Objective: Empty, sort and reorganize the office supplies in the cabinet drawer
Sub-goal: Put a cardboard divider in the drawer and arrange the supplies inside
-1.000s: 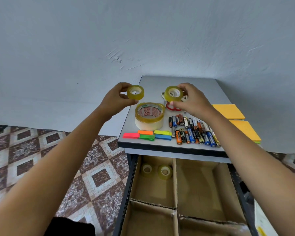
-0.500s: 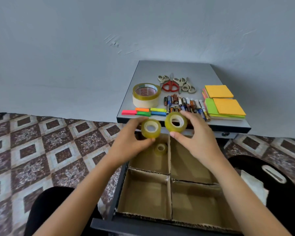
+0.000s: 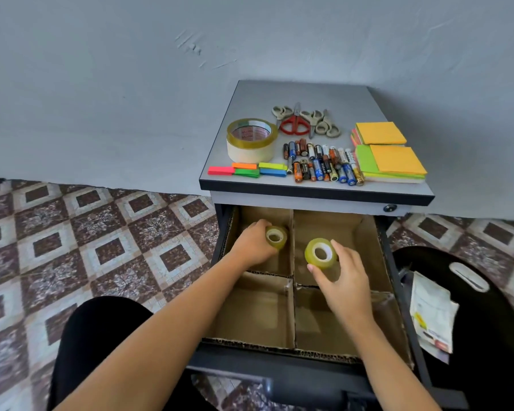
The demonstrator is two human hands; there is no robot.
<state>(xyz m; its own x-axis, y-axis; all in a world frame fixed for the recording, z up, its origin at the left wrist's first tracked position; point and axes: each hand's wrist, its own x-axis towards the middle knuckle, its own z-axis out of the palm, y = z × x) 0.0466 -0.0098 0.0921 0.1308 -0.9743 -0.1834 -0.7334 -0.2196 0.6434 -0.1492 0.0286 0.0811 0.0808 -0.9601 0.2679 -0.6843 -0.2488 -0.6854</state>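
A grey cabinet (image 3: 306, 200) stands against the wall on the tiled floor (image 3: 101, 238). Its drawer (image 3: 279, 372) is pulled right out, and cardboard dividers (image 3: 293, 262) split it into four compartments. Beside it on the right slumps a black bag (image 3: 487, 292) with papers (image 3: 431, 315) lying on it.

Up on the counter (image 3: 303, 93) the supplies sit in groups. Sticky notes (image 3: 389, 158) are stacked at the right edge. Two wide tape rolls (image 3: 251, 140) sit one on the other at the left. A double row of batteries (image 3: 324, 164) lies between them, with several scissors (image 3: 306, 121) behind and coloured page flags (image 3: 247, 169) along the front left.

The left hand (image 3: 254, 243) is down in the far-left compartment, its grip wrapped round a small tape roll (image 3: 276, 237). The right hand (image 3: 343, 280) holds a second small roll (image 3: 321, 253) between thumb and fingers, over the far-right compartment just beside the centre divider. I cannot tell whether either roll touches the bottom.
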